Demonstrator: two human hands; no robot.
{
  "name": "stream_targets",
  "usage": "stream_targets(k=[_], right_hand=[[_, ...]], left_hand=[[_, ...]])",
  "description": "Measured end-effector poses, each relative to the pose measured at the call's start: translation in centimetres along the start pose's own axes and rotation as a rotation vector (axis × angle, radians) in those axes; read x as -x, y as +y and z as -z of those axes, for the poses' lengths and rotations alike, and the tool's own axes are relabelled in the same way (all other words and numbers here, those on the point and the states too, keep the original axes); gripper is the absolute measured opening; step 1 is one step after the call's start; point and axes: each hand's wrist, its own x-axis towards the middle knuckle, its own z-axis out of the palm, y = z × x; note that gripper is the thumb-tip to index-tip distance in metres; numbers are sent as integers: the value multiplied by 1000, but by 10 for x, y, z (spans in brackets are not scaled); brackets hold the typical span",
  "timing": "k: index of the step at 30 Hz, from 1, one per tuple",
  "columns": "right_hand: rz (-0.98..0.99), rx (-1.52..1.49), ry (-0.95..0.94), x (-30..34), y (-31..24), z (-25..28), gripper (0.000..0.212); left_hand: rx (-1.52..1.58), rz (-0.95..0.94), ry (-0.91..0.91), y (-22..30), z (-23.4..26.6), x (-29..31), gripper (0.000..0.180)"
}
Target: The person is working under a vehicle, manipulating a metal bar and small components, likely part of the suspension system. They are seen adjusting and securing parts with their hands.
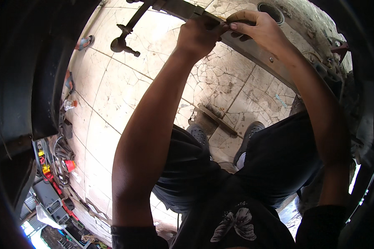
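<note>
Both of my hands meet at the top of the view, at a long dark metal beam (264,60) that runs from upper left down to the right. My left hand (198,36) is closed at the beam's near edge, its fingers curled and partly hidden behind its back. Beside it my right hand (253,25) is closed in a pinch, thumb and forefinger pressed together close to the left fingertips. Whatever lies between the fingers is too small and dark to make out. Left of my hands, a rod with a ball joint (119,44) and threaded stud hangs from the beam's upper part.
Cracked pale floor tiles (112,91) spread below. A rusty metal bracket (215,118) lies between my feet. A round open can (271,13) stands beyond the beam, and a reddish stand (340,48) at right. Dark bodywork (45,74) borders the left; tools (50,178) are heaped lower left.
</note>
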Motion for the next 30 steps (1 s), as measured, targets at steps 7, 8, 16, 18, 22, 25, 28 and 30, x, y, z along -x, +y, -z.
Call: stream_targets(k=[7,8,16,18,22,25,28,30], right_hand=[[-35,27,101,35,-17,-7,25],[-39,64,116,44,-17,-6,25],[-107,-121,232,111,-20,1,23],[-63,-101,242,108,-19,12,25],[108,-53,242,96,-9,28,29],[118,35,208,100,-5,34,27],[137,159,228,106,0,30,22],[171,207,228,108,0,28,21]], left_hand=[[576,-18,-328,-23,13,1,40],[591,-9,-363,-23,11,1,41],[191,-283,-508,-3,-27,0,29],[220,-382,-452,9,-34,-8,28],[212,-290,-425,30,-25,-8,32],[137,-276,-360,38,-14,4,36],[163,-248,-334,31,-19,12,40],[145,-298,-302,30,-24,17,35]])
